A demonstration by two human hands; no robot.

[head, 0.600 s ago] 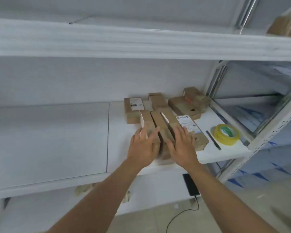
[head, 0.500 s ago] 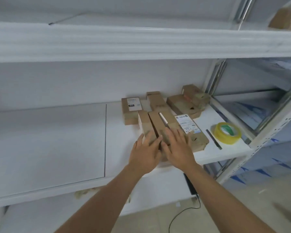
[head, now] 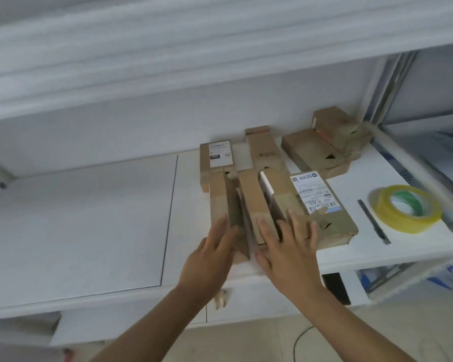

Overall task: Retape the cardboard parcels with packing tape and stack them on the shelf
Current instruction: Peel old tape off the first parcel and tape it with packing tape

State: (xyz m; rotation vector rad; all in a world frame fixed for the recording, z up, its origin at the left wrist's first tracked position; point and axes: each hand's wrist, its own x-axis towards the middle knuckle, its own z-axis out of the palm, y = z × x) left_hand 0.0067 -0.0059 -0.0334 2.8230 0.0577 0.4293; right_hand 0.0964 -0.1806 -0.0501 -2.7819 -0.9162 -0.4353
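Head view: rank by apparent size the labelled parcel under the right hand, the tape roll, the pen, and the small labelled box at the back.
1. Labelled parcel, largest.
2. Tape roll and small labelled box: similar; the box sits farther back, so unranked.
3. Pen, smallest.

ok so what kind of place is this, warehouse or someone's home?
Probably a stockroom or small parcel depot, not a home. Bare white metal shelving holds several cardboard parcels, some with printed shipping labels, and a roll of packing tape lies beside them.
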